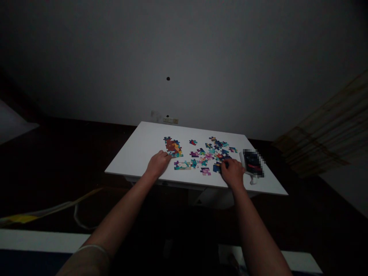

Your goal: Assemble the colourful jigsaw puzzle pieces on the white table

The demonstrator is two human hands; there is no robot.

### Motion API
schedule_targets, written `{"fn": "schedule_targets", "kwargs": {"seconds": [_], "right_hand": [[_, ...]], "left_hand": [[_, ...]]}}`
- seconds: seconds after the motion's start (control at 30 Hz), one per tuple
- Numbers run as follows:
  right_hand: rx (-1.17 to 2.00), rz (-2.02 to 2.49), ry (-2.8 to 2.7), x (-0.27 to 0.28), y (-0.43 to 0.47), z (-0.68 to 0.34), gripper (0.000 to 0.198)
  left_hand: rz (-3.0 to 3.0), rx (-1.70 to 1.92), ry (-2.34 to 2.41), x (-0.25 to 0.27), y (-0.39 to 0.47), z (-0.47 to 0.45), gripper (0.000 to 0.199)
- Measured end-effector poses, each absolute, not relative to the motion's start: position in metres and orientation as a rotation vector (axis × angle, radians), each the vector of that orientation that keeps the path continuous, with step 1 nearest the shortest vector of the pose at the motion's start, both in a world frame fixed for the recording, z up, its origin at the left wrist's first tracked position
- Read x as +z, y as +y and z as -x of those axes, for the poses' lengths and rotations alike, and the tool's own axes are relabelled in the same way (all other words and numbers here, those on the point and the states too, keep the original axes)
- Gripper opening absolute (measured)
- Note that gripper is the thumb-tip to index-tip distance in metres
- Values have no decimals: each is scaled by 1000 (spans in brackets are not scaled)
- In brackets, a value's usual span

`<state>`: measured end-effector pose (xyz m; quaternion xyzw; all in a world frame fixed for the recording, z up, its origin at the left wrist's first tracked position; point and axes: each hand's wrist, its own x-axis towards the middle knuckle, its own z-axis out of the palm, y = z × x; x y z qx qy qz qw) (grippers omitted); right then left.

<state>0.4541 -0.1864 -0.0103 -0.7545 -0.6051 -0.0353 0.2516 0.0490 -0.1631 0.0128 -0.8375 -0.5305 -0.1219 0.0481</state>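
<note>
Nearest to me: my two bare forearms reach forward from the bottom of the view to a small white worktop (138,153) in a dim room.
Left hand: my left hand (158,164) rests knuckles-up at the near corner of the assembled puzzle block (173,147), fingers curled down and touching its edge; I cannot tell whether it pinches anything.
Right hand: my right hand (232,172) sits at the near right of the loose puzzle pieces (211,153), fingertips curled onto a dark blue piece (217,167); it looks like a light pinch, though the dim light hides the grip.
Joined so far: one red-and-orange block, plus a short pale strip (182,165) just beside my left hand.
Left to join: I judge most of the puzzle is still open, as many pieces lie scattered singly between my hands and toward the far edge.
Other things: a dark boxed item (253,163), blurred out, lies just right of my right hand.
Beyond: a plain wall with a socket plate (170,120) behind the worktop.
</note>
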Motion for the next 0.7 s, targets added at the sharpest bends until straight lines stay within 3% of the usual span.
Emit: {"fn": "schedule_targets", "kwargs": {"seconds": [0.3,0.47,0.7], "right_hand": [[-170,1954,-1670,-11,-188,-457,32],[-279,1673,-1866,5,-199,-418,29],[77,1492,-2319,43,-178,-306,49]], "left_hand": [[2565,-489,-1656,4,-164,-48,38],[2523,-625,-1630,-2,-164,-45,40],[2548,-530,-1655,2,-160,-50,38]]}}
